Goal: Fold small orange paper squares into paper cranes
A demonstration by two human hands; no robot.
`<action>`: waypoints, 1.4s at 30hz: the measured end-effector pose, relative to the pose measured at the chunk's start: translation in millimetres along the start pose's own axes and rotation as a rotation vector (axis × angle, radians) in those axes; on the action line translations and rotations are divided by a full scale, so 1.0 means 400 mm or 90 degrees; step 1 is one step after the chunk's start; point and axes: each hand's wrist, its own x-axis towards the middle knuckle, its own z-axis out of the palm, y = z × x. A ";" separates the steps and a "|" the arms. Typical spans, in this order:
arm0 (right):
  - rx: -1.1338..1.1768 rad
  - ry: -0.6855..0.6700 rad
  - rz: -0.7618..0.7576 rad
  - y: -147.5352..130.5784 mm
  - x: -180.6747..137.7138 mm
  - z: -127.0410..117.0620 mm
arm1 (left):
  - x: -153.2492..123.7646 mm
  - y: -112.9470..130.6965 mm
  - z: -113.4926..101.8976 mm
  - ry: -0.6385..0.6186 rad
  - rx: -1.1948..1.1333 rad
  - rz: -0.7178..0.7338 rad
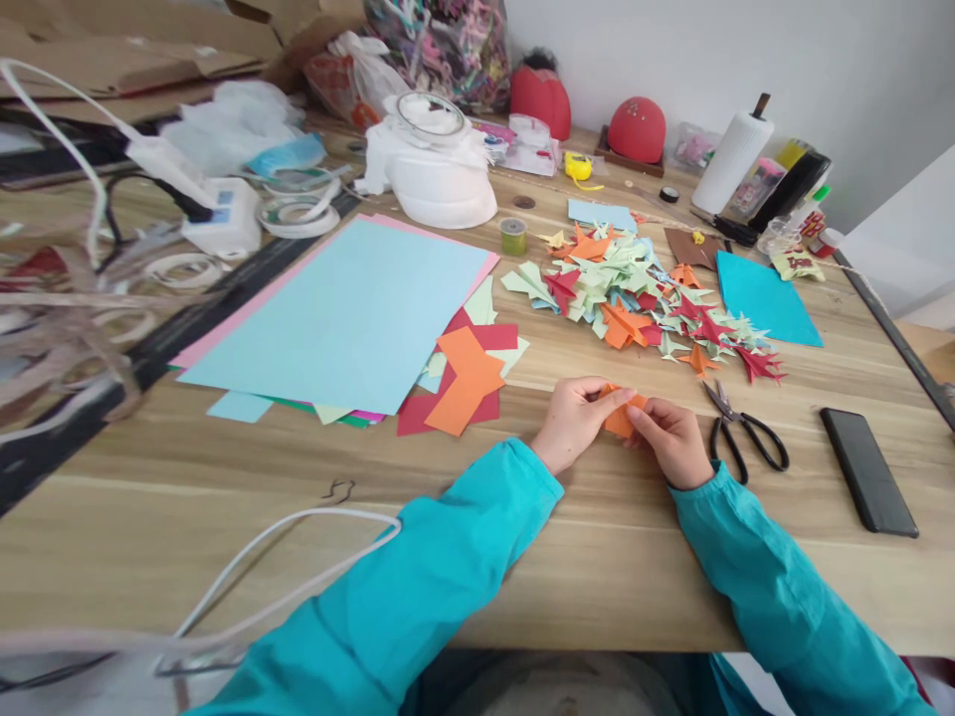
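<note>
My left hand [574, 420] and my right hand [672, 438] meet over the wooden table [224, 497], both pinching a small folded piece of orange paper [623, 415] held just above the tabletop. Teal sleeves cover both arms. Behind the hands lies a heap of folded paper shapes [642, 293] in green, red, orange and blue. Loose orange and red paper squares [467, 383] lie to the left of my hands. Black-handled scissors [738, 428] rest just right of my right hand.
A stack of large coloured sheets with light blue on top [343, 313] fills the left centre. A black phone [867, 469] lies at the right, a teal sheet [765, 298] beyond it. Tape rolls [298, 214], a white container [437, 164], a paper towel roll [731, 159] and clutter line the back.
</note>
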 end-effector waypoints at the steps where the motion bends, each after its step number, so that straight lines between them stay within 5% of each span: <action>1: -0.009 -0.001 -0.003 0.001 0.000 0.001 | 0.000 0.000 0.000 -0.002 0.000 0.000; 30: 0.000 0.016 -0.029 0.006 -0.006 -0.003 | -0.003 0.001 0.002 -0.092 -0.042 -0.046; 42: 0.013 0.029 -0.023 0.006 -0.003 -0.001 | -0.005 0.009 0.003 -0.035 -0.067 -0.065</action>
